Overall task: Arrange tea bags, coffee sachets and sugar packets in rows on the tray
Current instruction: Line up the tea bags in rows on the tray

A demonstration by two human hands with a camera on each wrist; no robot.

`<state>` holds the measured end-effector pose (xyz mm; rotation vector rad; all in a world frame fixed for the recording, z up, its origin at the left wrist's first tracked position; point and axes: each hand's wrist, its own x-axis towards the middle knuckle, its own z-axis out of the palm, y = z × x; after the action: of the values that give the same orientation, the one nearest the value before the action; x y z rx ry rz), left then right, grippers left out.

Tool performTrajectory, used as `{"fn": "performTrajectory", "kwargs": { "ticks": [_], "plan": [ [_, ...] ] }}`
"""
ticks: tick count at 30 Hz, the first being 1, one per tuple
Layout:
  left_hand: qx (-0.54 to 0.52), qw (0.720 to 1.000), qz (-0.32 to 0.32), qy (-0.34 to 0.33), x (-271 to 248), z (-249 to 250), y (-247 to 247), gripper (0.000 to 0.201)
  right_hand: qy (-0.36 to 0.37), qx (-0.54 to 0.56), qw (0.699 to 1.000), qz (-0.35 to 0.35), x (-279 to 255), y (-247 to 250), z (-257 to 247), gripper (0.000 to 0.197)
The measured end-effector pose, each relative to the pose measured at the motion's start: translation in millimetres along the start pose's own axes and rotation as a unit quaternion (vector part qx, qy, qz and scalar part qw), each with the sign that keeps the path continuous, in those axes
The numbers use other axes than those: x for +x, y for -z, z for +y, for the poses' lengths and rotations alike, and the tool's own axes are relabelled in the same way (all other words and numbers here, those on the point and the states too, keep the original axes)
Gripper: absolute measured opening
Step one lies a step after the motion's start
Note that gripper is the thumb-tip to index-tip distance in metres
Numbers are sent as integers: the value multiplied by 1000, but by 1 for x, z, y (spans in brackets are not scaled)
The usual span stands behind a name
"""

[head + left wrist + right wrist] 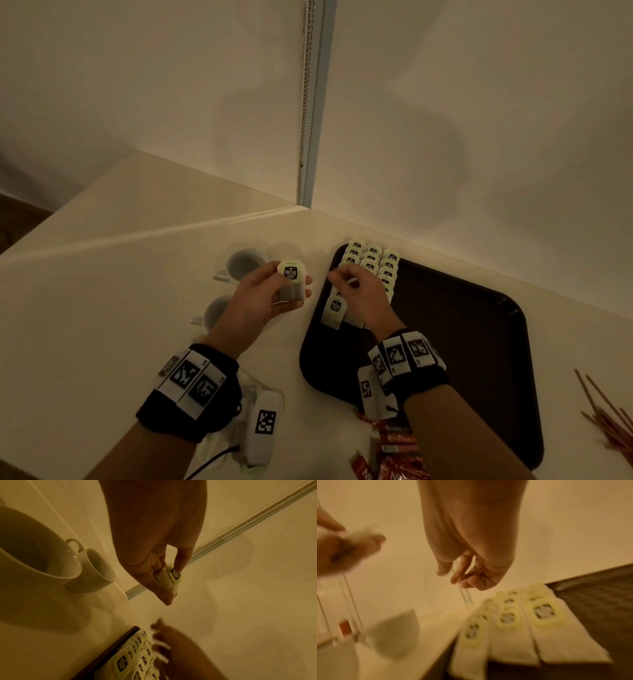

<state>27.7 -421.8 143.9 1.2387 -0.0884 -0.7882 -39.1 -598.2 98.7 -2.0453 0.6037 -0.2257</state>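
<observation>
On the pale counter [137, 274], a dark tray [462, 342] beside cream walls [479, 102].

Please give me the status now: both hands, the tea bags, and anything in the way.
Left hand grips one tea bag, off the tray. Right hand over the tea bag rows, holds nothing clear. Two cups left of tray, not blocking.

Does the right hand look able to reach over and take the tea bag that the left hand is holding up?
Probably yes. The right hand hovers over the rows of tea bags on the tray, its fingers loosely curled and empty. The tea bag in the left hand is close beside it, with nothing between.
</observation>
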Motion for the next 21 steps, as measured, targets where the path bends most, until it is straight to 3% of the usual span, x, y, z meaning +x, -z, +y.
{"fn": "performTrajectory", "kwargs": {
  "ticks": [2, 4, 7, 9, 12, 14, 16, 18, 21],
  "plan": [
    [40, 999, -11, -24, 0, -1, -3, 17, 70, 78, 994, -40, -9, 7, -34, 7],
    [73, 996, -25, -54, 1, -2, -7, 16, 144, 81, 984, -63, -16, 12, -58, 8],
    [139, 983, -31, -116, 1, 0, -11, 13, 215, 54, 975, -29, -19, 20, -78, 6],
    [179, 966, -34, -182, 0, 4, -13, 15, 235, 62, 970, -19, -24, 28, -87, 7],
    [140, 955, -41, -260, -5, 14, -17, 29, 253, 89, 963, -16, -34, 40, -97, 9],
    [144, 944, -57, -292, -9, 20, -22, 16, 255, 99, 962, -3, -40, 44, -101, 10],
    [206, 924, -59, -317, -12, 21, -24, 8, 251, 107, 962, 7, -44, 46, -101, 9],
    [243, 911, -60, -328, -12, 21, -24, 13, 252, 114, 961, 10, -47, 47, -100, 8],
    [197, 926, -82, -312, -12, 18, -22, 14, 255, 110, 961, 11, -51, 48, -101, 8]
  ]
}}
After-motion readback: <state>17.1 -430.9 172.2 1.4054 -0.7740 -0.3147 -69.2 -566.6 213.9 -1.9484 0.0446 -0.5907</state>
